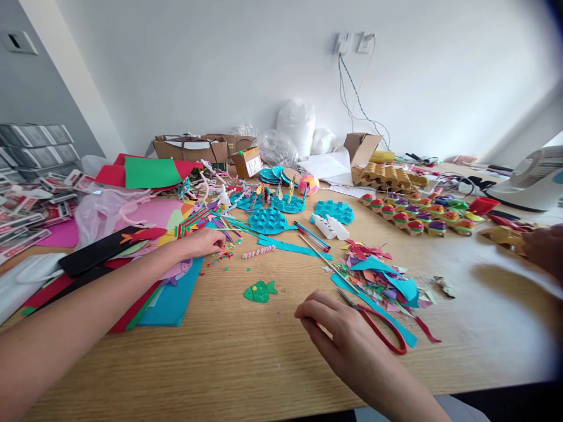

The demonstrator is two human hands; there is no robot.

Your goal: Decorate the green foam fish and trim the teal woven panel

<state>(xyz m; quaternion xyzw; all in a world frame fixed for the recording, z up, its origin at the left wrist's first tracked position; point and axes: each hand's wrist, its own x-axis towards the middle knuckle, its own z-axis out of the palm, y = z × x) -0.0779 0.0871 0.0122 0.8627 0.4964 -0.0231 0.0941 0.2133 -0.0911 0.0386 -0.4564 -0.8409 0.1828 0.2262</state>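
Observation:
My left hand (203, 242) reaches over a scatter of small coloured paper bits (226, 253), fingertips pinched down among them; what is between them is too small to make out. In front of me, a green paper fish (259, 291) with a yellow spot lies flat on the table. To its right my right hand (332, 328) rests loosely bent, its fingers a little apart and nothing visible in them. Beside that hand, red-handled scissors (387, 331) lie across a blue paper strip (398, 328). A twisted pink piece (258, 252) sits beyond the fish.
Another person's hand (543, 252) is at the right edge. Paper scraps (387, 275), white glue bottles (329, 227), pens (313, 237) and blue egg-carton pieces (268, 221) lie ahead. Painted egg cartons (413, 214) stand right; paper sheets (169, 305) and a black case (101, 252) lie left.

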